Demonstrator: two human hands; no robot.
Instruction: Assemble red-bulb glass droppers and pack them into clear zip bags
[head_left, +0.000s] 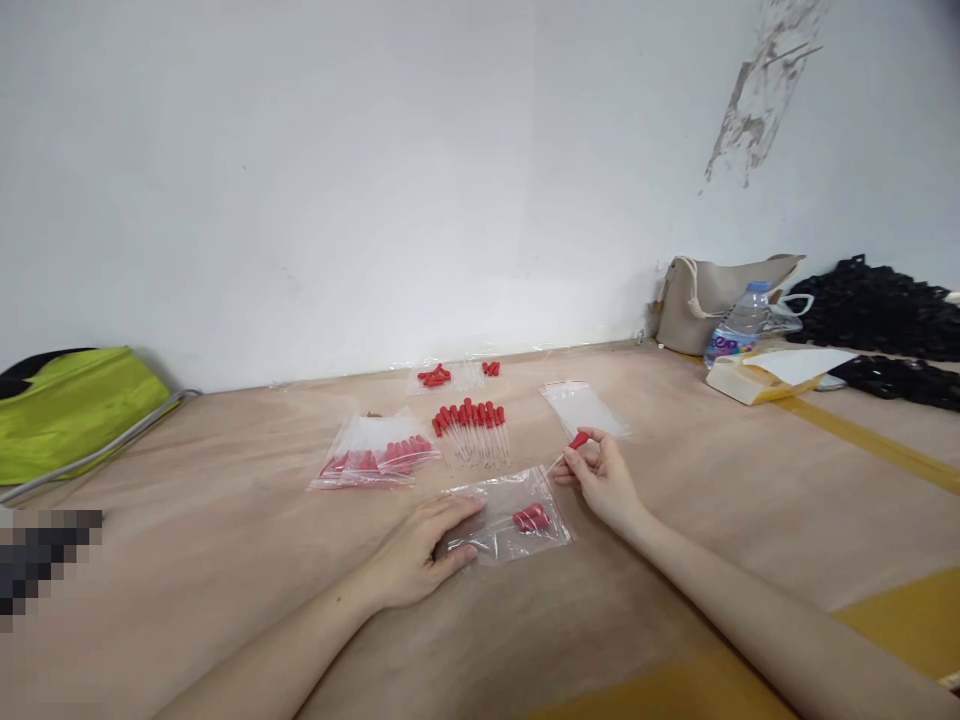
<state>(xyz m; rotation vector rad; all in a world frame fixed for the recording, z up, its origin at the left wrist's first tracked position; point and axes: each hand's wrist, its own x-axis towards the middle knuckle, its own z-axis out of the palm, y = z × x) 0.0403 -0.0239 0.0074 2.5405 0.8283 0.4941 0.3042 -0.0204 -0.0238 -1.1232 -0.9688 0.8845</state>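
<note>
My right hand (600, 480) pinches a dropper (578, 440) by its red bulb, the thin clear stem pointing down-left toward the mouth of a clear zip bag (499, 545). A few red-bulbed droppers (532, 518) lie inside this bag, bulbs toward its red-striped right end. My left hand (427, 545) rests on the bag's left end, thumb and fingers apart. Behind the bag, several loose droppers (472, 415) lie in a fan with their red bulbs facing the wall. Filled zip bags (367, 465) are piled to their left.
Flat unfilled-looking zip bags (585, 408) lie beyond my right hand. Small red pieces (433, 376) sit on clear plastic by the wall. At right stand a water bottle (739, 325), a beige bag (720, 285) and a black heap (877, 305). A yellow-green bag (82, 410) is at left.
</note>
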